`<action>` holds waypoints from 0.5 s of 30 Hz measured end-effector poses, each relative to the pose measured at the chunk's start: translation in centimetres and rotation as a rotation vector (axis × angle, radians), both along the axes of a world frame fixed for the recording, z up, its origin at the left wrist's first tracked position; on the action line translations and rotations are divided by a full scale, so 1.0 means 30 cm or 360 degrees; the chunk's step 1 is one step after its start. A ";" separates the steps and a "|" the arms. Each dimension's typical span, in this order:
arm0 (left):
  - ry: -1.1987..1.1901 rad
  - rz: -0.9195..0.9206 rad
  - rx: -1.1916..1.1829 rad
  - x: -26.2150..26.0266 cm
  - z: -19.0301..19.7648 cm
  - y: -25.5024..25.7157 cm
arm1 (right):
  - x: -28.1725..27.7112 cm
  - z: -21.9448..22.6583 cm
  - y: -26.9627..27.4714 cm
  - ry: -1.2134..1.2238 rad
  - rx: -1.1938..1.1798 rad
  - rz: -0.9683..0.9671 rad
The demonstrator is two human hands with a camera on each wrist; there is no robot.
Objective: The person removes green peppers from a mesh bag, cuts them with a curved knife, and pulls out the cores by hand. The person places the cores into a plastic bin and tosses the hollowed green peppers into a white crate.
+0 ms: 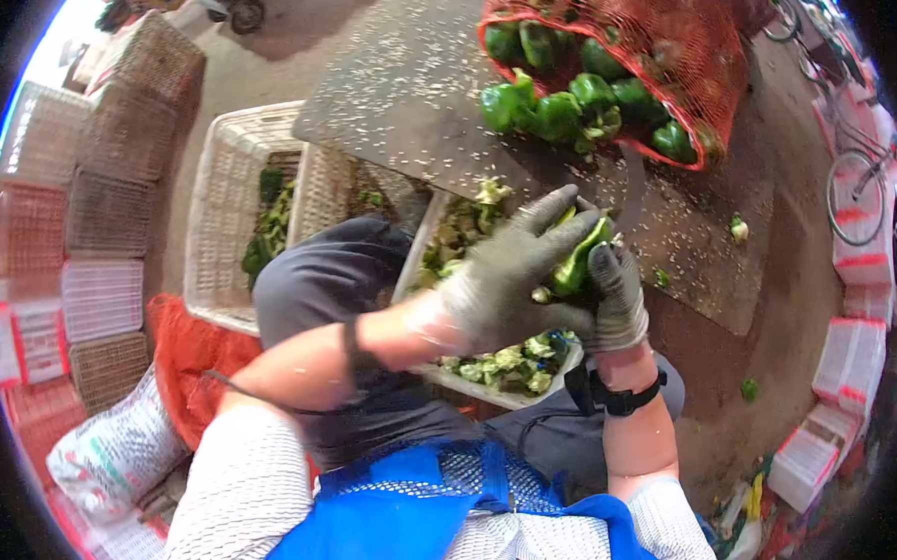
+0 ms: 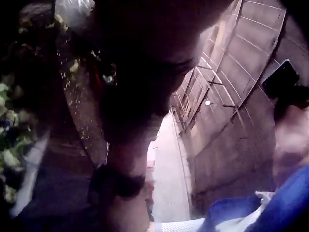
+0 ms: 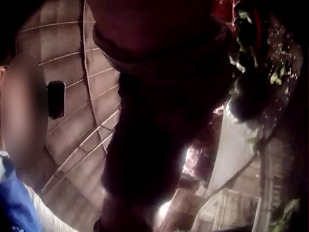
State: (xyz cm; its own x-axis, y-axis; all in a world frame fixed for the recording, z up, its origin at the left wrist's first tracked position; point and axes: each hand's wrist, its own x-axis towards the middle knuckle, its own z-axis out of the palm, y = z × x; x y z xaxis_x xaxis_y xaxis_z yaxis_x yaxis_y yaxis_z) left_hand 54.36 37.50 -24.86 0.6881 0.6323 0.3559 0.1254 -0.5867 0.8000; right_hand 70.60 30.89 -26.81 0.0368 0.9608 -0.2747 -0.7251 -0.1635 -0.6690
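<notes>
Well, the held pepper — glossy, green — looks partly covered

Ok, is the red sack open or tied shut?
Open: the red sack gapes wide, with green peppers showing inside and at its mouth.

Head view downward, wrist views close.

Left hand beside right hand
</notes>
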 end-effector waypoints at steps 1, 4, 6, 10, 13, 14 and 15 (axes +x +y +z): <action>-0.0135 0.0076 -0.0027 0.012 -0.010 -0.016 | -0.024 -0.001 -0.016 -0.0025 -0.0009 0.0014; -0.0453 0.0365 -0.0008 -0.048 0.034 -0.058 | -0.059 0.062 -0.020 -0.0358 0.0162 0.0118; -0.0737 0.0760 -0.0625 -0.152 0.060 -0.079 | -0.057 0.077 -0.034 -0.0493 0.0286 0.0181; 0.0358 0.1444 0.0001 -0.557 0.109 -0.017 | -0.026 0.114 -0.059 -0.0541 0.0188 0.0040; 0.1367 0.1494 0.0441 -0.735 0.057 0.113 | 0.057 0.087 -0.070 -0.0557 0.0084 0.0058; 0.1445 0.1436 0.0500 -0.761 0.030 0.162 | 0.055 0.065 -0.066 -0.0624 0.0057 -0.0021; 0.1549 0.1387 0.0559 -0.708 0.048 0.196 | 0.051 0.061 -0.068 -0.0689 0.0020 -0.0101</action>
State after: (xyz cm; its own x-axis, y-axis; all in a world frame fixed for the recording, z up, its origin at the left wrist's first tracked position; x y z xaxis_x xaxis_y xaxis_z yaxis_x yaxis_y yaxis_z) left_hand 33.11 43.39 -23.42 0.1765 0.9659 0.1896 0.9837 -0.1797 -0.0004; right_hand 72.13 28.83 -24.98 0.2051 0.9562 -0.2090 -0.3860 -0.1172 -0.9150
